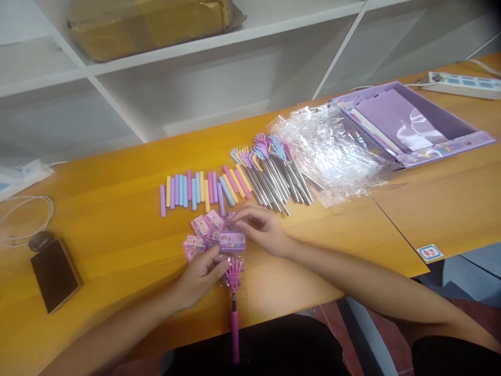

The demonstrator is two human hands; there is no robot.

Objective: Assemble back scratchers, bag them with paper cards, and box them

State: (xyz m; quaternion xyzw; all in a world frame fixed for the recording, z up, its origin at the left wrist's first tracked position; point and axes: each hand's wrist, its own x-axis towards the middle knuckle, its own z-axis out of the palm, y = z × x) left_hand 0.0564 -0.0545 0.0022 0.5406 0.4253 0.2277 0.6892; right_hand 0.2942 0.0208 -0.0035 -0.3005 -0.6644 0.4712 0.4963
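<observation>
A pink back scratcher (234, 313) with a hand-shaped head points its handle towards me at the table's front edge. Clear plastic (241, 264) surrounds its head, and a printed header card (232, 242) lies just above. My left hand (201, 277) pinches the plastic bag beside the head. Over the cards, my right hand (260, 227) has thumb and fingers brought together; whatever is between them is too small to make out. Several pink printed cards (200, 226) lie in a loose pile by both hands.
Coloured handle tubes (184, 190) form a row, beside metal rods with scratcher heads (270, 172). Further right are clear plastic bags (329, 151) and a purple box (415, 125). A phone (56, 274) lies left. A cardboard box (148, 26) sits on the shelf behind.
</observation>
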